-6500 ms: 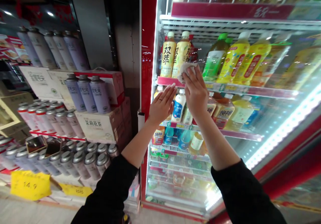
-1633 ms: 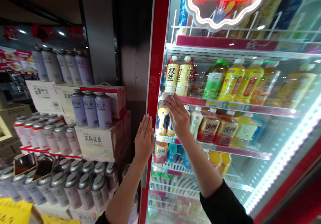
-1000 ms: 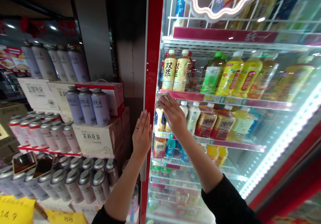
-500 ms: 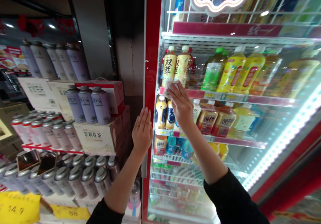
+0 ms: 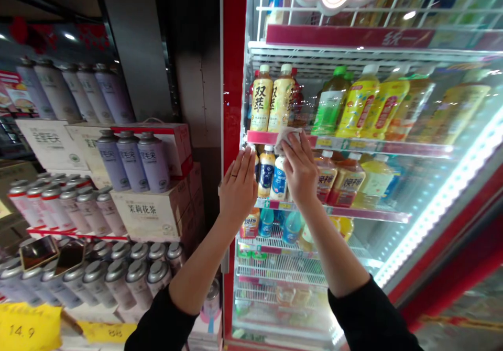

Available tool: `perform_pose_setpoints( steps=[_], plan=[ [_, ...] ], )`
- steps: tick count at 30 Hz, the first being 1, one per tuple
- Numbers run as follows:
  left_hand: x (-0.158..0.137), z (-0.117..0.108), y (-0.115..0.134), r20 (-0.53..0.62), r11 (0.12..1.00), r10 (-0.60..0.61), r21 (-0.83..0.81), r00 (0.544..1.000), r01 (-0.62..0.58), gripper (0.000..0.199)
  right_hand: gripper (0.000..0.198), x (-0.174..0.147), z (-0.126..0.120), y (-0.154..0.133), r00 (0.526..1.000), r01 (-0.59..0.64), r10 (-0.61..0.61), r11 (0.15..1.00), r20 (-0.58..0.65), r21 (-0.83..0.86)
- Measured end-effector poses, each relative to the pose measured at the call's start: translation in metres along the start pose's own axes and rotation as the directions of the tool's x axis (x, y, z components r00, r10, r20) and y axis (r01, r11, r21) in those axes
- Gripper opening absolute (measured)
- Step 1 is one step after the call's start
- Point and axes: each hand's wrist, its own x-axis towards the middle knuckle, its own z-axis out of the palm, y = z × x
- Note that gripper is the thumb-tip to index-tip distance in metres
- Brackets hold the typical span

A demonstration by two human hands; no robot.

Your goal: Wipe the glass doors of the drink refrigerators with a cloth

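My right hand presses a crumpled white cloth to the glass door of a drinks fridge, level with a pink shelf edge. The cloth is bunched under its fingers. Lower and to the left, my left hand lies with fingers stretched out against the door's left edge, over the red frame and the glass; it holds nothing. Two yellow-labelled bottles stand behind the glass just above the hands. Between the hands, a blue-and-cream bottle shows on the shelf below.
Left of the fridge, purple-grey cans stand on stacked cartons, with several more cans lower down. Yellow price signs hang at bottom left. A bright light strip runs along the fridge's right side.
My right hand has slid the cloth rightward along the glass. My left hand has moved up and right, from the frame's edge onto the frame and glass. The view has shifted slightly.
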Motion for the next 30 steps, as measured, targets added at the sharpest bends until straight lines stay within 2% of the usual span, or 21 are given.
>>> perform_pose_setpoints(
  steps=[2, 4, 7, 9, 12, 14, 16, 19, 23, 26, 30],
  plan=[
    [0.012, 0.007, 0.008, 0.002, 0.999, -0.018, -0.029, 1.000, 0.018, 0.074, 0.070, 0.002, 0.005, -0.007, 1.000, 0.019, -0.019, 1.000, 0.014, -0.004],
    [0.018, 0.017, 0.015, -0.002, 0.998, -0.022, -0.061, 1.000, 0.022, 0.074, 0.076, -0.005, 0.002, -0.010, 0.995, 0.053, -0.053, 0.999, 0.079, -0.002],
    [0.018, 0.037, 0.020, -0.020, 0.996, -0.019, -0.086, 1.000, 0.017, 0.071, 0.082, -0.024, -0.017, -0.002, 0.976, 0.102, -0.099, 0.995, 0.196, -0.009],
    [0.012, 0.050, 0.019, -0.033, 0.997, -0.019, -0.075, 0.999, 0.017, 0.069, 0.082, -0.032, -0.029, 0.007, 0.968, 0.119, -0.106, 0.992, 0.226, -0.044],
    [0.003, 0.066, 0.015, -0.057, 0.998, -0.009, -0.062, 0.998, 0.005, 0.069, 0.080, -0.029, -0.028, 0.016, 0.981, 0.122, -0.107, 0.989, 0.161, -0.083],
    [0.000, 0.073, 0.012, -0.068, 0.997, -0.006, -0.076, 0.998, 0.000, 0.070, 0.080, -0.020, -0.017, 0.014, 0.993, 0.095, -0.088, 0.992, 0.082, -0.080],
    [-0.001, 0.076, 0.010, -0.078, 0.996, -0.007, -0.094, 0.997, 0.000, 0.070, 0.079, -0.009, -0.005, 0.009, 0.997, 0.062, -0.058, 0.996, 0.052, -0.068],
    [-0.002, 0.078, 0.008, -0.101, 0.996, 0.000, -0.087, 0.995, -0.008, 0.069, 0.079, -0.003, -0.003, 0.007, 0.986, 0.083, -0.077, 0.996, 0.146, -0.035],
    [-0.003, 0.079, 0.007, -0.127, 0.998, 0.004, -0.068, 0.992, -0.013, 0.068, 0.083, -0.011, -0.034, 0.029, 0.950, 0.162, -0.147, 0.986, 0.274, -0.032],
    [-0.003, 0.080, 0.006, -0.126, 0.997, -0.014, -0.083, 0.992, 0.004, 0.068, 0.086, -0.013, -0.056, 0.050, 0.968, 0.162, -0.141, 0.983, 0.205, -0.090],
    [-0.001, 0.080, 0.011, -0.153, 0.999, -0.011, -0.049, 0.988, 0.004, 0.070, 0.086, -0.004, -0.050, 0.055, 0.992, 0.123, -0.117, 0.985, 0.055, -0.119]
  ],
)
